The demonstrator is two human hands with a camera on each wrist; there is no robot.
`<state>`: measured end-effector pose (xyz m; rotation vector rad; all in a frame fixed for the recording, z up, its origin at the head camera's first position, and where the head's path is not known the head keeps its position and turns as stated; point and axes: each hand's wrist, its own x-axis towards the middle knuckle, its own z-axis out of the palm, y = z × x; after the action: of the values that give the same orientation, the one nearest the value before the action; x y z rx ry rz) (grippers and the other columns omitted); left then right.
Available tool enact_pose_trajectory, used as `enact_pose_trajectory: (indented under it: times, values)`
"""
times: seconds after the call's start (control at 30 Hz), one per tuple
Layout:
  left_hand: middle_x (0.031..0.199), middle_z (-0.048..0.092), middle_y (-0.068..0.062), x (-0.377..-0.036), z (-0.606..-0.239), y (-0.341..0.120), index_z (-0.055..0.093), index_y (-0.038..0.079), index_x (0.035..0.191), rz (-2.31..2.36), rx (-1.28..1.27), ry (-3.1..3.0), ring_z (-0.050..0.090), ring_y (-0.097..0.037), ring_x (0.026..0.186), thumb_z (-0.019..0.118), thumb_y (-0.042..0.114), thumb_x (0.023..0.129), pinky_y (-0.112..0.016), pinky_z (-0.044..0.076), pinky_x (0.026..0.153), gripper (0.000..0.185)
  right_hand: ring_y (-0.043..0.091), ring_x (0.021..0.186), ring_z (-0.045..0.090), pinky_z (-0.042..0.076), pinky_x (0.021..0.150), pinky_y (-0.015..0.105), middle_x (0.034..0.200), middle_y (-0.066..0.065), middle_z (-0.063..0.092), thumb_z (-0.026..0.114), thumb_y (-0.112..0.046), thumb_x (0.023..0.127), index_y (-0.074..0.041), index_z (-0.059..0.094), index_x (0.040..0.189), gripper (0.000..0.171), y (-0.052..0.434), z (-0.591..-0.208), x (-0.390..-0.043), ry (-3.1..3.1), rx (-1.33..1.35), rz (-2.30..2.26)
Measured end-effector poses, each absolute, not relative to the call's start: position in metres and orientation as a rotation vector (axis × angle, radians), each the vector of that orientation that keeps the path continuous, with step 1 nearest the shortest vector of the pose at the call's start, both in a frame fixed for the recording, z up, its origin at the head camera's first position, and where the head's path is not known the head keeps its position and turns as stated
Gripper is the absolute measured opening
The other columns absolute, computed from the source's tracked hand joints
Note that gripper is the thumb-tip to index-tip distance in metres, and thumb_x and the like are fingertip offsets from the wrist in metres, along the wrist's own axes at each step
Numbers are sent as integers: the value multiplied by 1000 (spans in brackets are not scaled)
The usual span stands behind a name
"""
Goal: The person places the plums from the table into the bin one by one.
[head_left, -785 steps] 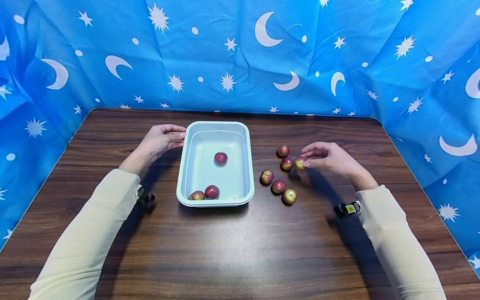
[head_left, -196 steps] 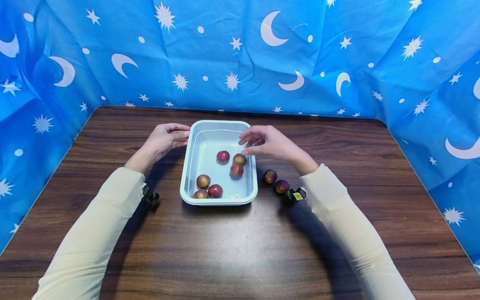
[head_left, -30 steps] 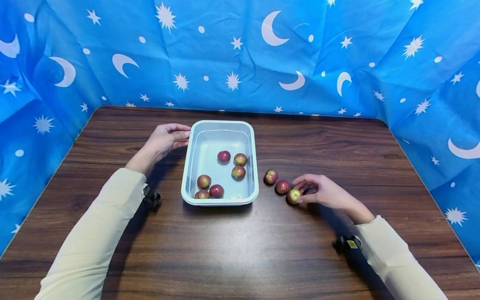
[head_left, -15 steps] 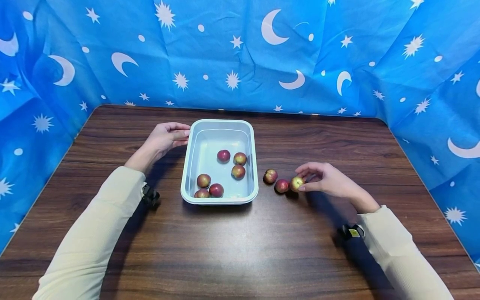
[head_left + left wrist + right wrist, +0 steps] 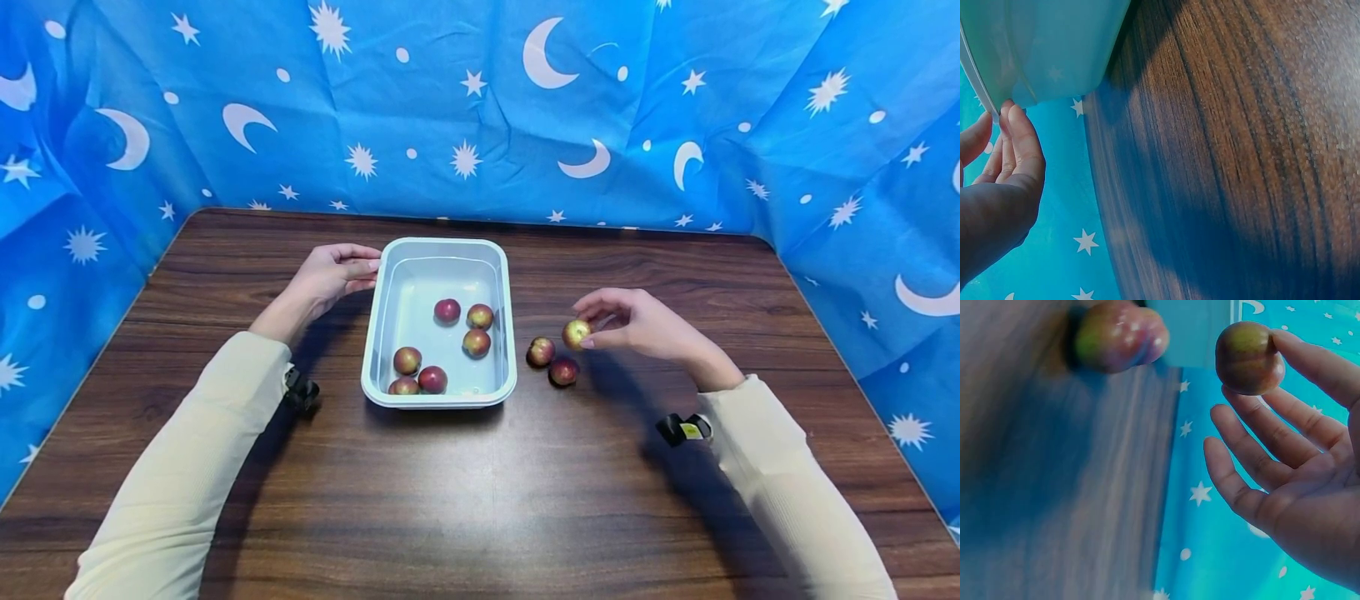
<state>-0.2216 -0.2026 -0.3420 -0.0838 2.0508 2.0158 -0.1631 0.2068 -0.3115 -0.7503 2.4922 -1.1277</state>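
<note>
My right hand (image 5: 637, 321) pinches a yellow-green and red plum (image 5: 577, 334) between thumb and fingertips, held up off the table. In the right wrist view this plum (image 5: 1249, 359) sits at the tips, with the other fingers spread. Just left of and below it, two reddish plums (image 5: 564, 372) lie close together on the table. My left hand (image 5: 322, 279) pinches the rim of a white plastic tub (image 5: 371, 350) at its far left corner; the left wrist view shows thumb and fingers at the rim (image 5: 982, 94). Several plums (image 5: 432, 380) lie inside the tub.
Everything stands on a dark wood-grain table (image 5: 480, 500). Behind and at both sides hangs a blue cloth (image 5: 450, 108) with white moons and stars. A small black camera is strapped to each wrist.
My right hand has lifted the yellow-green plum from beside the two others and moved it up, away from me and slightly left. My left hand and the tub have stayed put.
</note>
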Motion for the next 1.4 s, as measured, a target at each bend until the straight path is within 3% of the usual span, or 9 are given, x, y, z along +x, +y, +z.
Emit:
enact_pose_trajectory:
  times: [0.43, 1.17, 1.4]
  values:
    - [89, 61, -2, -221, -341, -202, 49, -9, 116, 2012, -80, 2049, 62, -9, 75, 54, 4, 91, -30, 52, 83, 28, 21, 95, 57, 51, 84, 40, 103, 10, 63, 71, -12, 81, -2, 57, 114, 38, 173, -292, -180, 2438, -823, -1144]
    - [89, 61, -2, -222, -343, -203, 49, -9, 116, 2009, -87, 2064, 62, -9, 75, 54, 4, 91, -30, 53, 82, 29, 18, 96, 57, 52, 84, 34, 103, 8, 63, 71, -9, 80, -4, 56, 115, 39, 120, -286, -181, 2336, -892, -1163]
    - [89, 61, -3, -222, -343, -202, 49, -9, 115, 2023, -100, 2046, 62, -9, 75, 54, 3, 91, -30, 53, 83, 28, 24, 95, 58, 52, 82, 31, 103, 9, 64, 72, -8, 79, -3, 56, 115, 39, 112, -285, -179, 2323, -941, -1186]
